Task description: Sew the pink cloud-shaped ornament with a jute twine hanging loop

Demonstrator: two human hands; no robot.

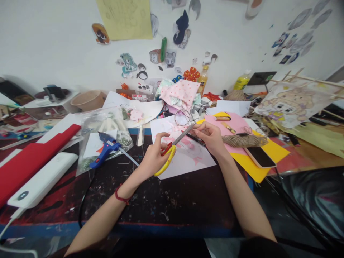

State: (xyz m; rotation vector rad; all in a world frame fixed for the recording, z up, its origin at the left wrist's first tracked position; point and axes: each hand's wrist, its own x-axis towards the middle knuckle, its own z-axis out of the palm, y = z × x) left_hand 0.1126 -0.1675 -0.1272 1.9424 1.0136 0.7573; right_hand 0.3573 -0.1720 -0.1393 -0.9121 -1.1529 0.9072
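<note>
My left hand [156,157] is closed around a pair of scissors [169,162] with yellow handles and a red part near the pivot. The metal blades point up and right, reaching close to my right fingertips. My right hand [208,134] is pinched shut at the blade tips; what lies between its fingers is too small to make out. Just left of those fingers is a thin round hoop [175,118]; whether my fingers touch it, I cannot tell. Below both hands lies a white paper sheet [185,166] with pink drawings.
A blue glue gun [107,148] lies on a clear plastic bag at left, near a white power bank [44,179] and red board [34,157]. At right are a twine bundle [243,141], a phone [259,157] and yellow paper [258,175]. Fabric [180,93] is piled behind.
</note>
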